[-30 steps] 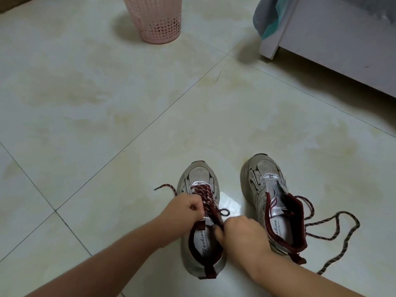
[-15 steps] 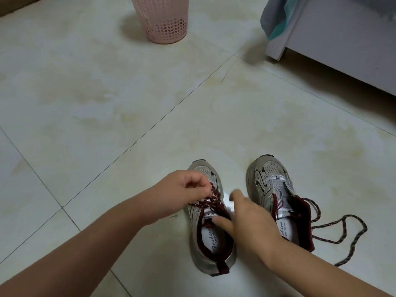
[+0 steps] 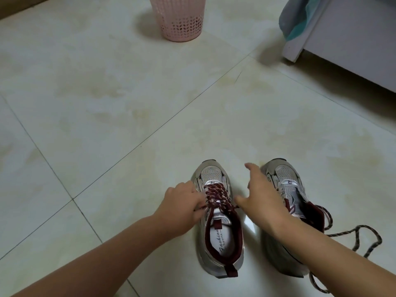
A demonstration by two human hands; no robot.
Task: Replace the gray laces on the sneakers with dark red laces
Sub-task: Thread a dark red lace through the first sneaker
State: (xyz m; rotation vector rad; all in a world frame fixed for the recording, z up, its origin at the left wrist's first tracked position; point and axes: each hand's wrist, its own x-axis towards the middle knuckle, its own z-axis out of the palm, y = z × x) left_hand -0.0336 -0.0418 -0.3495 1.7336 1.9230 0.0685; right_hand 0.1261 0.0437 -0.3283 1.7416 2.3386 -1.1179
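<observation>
Red-laced sneaker (image 3: 218, 224) touches left hand (image 3: 182, 202); right (image 3: 263, 196) splayed.

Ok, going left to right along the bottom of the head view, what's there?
Left hand → gray sneaker laced in dark red → right hand → unlaced gray sneaker → loose dark red lace on the floor.

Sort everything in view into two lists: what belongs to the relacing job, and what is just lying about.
Part of the job:
- left sneaker, laced with dark red lace
- right sneaker, tongue bare
- loose dark red lace on the floor beside it
- left hand at the lacing
- right hand, open

Just lying about:
- pink basket
- white furniture
- grey and teal cloth
</observation>
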